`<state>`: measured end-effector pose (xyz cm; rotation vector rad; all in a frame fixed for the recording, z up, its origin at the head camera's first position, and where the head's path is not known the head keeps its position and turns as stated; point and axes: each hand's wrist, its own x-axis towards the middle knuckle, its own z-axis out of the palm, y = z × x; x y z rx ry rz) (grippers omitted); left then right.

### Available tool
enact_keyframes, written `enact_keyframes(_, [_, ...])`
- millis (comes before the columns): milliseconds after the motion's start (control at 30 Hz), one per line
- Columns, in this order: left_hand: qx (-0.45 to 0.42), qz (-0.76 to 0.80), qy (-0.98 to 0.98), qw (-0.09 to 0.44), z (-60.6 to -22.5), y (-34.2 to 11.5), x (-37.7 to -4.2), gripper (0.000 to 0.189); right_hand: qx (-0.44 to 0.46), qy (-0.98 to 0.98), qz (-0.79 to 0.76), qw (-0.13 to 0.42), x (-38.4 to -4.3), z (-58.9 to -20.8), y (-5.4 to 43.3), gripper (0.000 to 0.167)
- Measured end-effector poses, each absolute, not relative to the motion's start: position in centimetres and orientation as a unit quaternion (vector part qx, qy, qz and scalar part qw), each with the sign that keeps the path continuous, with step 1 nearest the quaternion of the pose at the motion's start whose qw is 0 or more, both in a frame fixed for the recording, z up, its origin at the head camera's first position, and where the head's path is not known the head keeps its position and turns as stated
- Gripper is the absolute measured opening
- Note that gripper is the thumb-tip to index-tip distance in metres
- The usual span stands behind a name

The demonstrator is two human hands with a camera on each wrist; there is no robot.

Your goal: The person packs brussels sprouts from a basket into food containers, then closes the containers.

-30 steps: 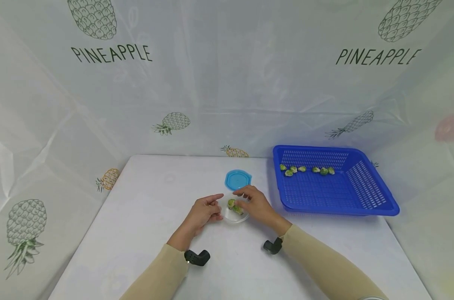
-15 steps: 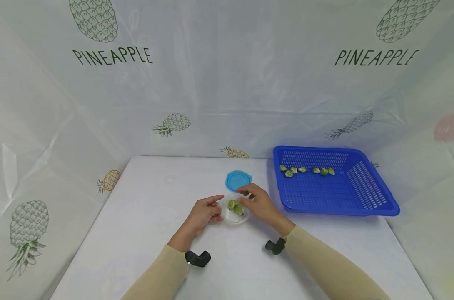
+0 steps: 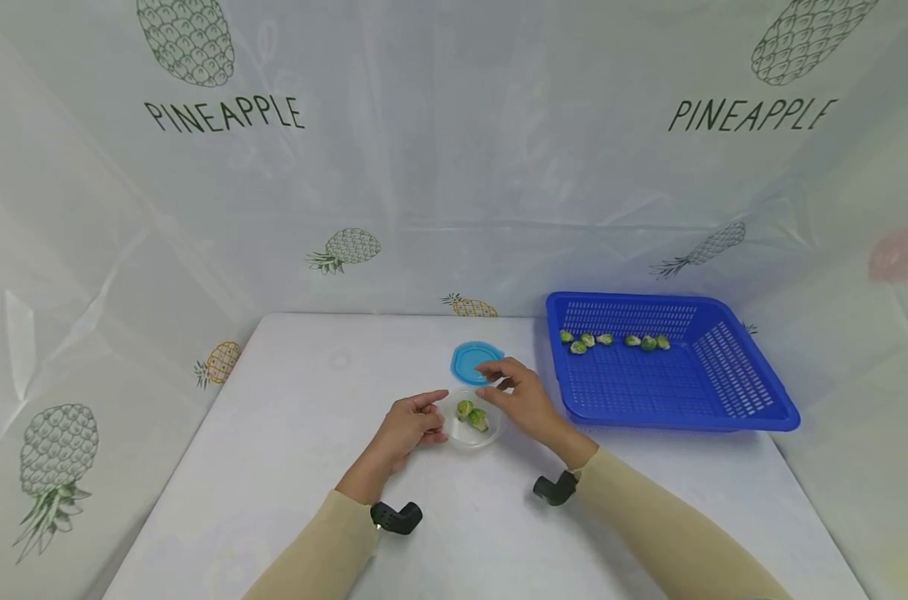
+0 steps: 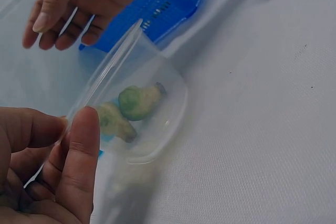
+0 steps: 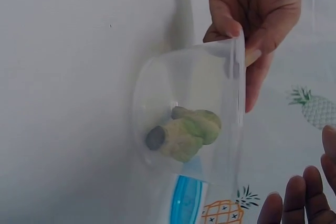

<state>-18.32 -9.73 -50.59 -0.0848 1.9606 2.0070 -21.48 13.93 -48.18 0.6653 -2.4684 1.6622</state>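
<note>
A clear plastic tub [image 3: 461, 439] stands on the white table, two Brussels sprouts [image 3: 478, 419] lying in it. My left hand [image 3: 406, 429] pinches the tub's rim at its left side, thumb and finger showing in the left wrist view. Over the tub's far right edge hovers my right hand [image 3: 525, 402], holding nothing, its fingers loosely bent and spread from the thumb. Behind the tub lies a blue lid [image 3: 471, 358], partly overlapped by the right fingertips in the head view. Through the tub wall, the right wrist view shows both sprouts [image 5: 181, 137] resting against each other.
A blue plastic basket [image 3: 679, 404] stands at the back right of the table, with several Brussels sprouts [image 3: 648, 342] along its far side. Behind the table hangs a white sheet [image 3: 454, 167] printed with pineapples.
My right hand has let go of a sprout in the tub and drawn back up and to the right, towards the lid. The left hand has stayed at the tub's rim.
</note>
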Motion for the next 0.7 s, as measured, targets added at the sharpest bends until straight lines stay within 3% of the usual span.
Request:
enact_keyframes(400, [-0.037, 0.704, 0.690, 0.165, -50.4, -9.7, -18.1, 0.053, 0.203, -0.808, 0.552, 0.038, -21.0, -46.0, 15.7, 0.033])
enact_keyframes(700, [-0.039, 0.698, 0.696, 0.167, -50.3, -9.6, -18.2, 0.053, 0.164, -0.820, 0.548, 0.015, -21.4, -42.2, 18.8, 0.037])
